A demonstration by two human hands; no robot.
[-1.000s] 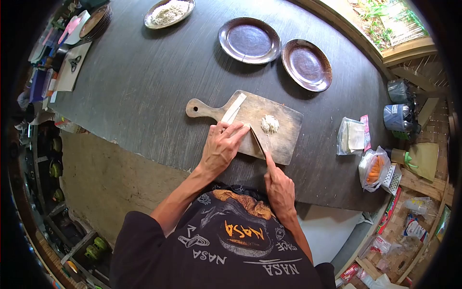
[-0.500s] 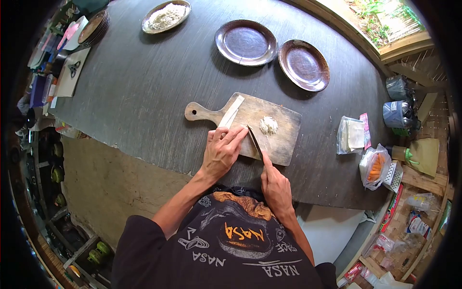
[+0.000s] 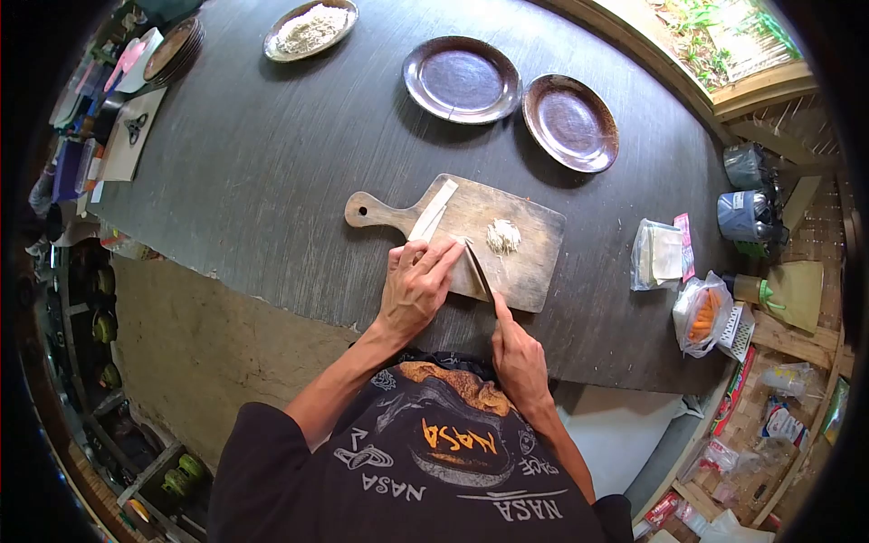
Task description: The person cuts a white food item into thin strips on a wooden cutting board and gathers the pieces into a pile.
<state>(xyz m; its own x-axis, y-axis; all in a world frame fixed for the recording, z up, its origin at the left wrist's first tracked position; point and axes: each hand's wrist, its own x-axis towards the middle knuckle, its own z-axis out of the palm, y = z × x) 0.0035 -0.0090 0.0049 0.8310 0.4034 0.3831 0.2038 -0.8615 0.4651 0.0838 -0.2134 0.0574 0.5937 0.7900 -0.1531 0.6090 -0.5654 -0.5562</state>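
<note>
A wooden cutting board (image 3: 534, 208) lies on the dark table, its handle toward the left. Long pale strips (image 3: 433, 208) rest along its left side, running down beneath my left hand (image 3: 415, 285). The curled fingers of that hand press on the strips near the board's lower edge. My right hand (image 3: 519, 353) grips a knife (image 3: 481, 271), forefinger stretched along its spine. The blade points up and left, its tip beside my left fingertips. Right of the tip sits a small heap of thin white shreds (image 3: 503, 237) on the board.
Beyond the board stand two brown plates (image 3: 463, 111) (image 3: 572, 161). A plate (image 3: 349, 29) of pale shreds is at the far left. Scissors (image 3: 136, 128) lie on a light board at left. To the right are plastic-wrapped sheets (image 3: 665, 253) and bagged carrots (image 3: 702, 317).
The knife tip has shifted very slightly beside my left fingertips. Both hands keep nearly the same place, and the view has moved a touch.
</note>
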